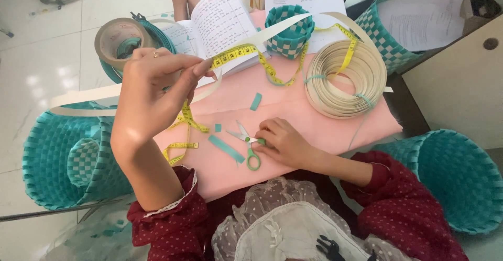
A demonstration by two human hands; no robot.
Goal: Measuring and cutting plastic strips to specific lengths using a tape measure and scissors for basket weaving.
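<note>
Left hand [152, 90] was raised above the left part of the pink board [314, 114], fingers pinched together on a yellow measuring tape [236, 55] and a cream flat strip [84, 97] held against it. Long axis of the strip ran roughly left to right: one end went out past the board's left edge over the large teal woven basket [63, 161], the other rose toward the far edge and arched over a small teal-and-white checked basket [289, 30]. From the pinch the tape ran toward the far edge and looped by the cream coil [346, 77] near the far right corner; its other end hung down and lay folded at the left near edge. Right hand [283, 143] rested near the middle of the near edge, fingers curled closed on the green handles of small scissors [247, 141]. Scissors lay flat on the board, blades pointing toward the far left, handles toward the near edge. Teal strip offcut [226, 148] lay just left of the scissors, slanted, seemingly touching the lower handle loop; shorter teal pieces lay nearer the board's centre [255, 101]. Roll of brown tape [116, 40] sat beyond the far left corner, beside an open notebook [215, 25]. Another teal basket [461, 182] stood off the right near corner.
</note>
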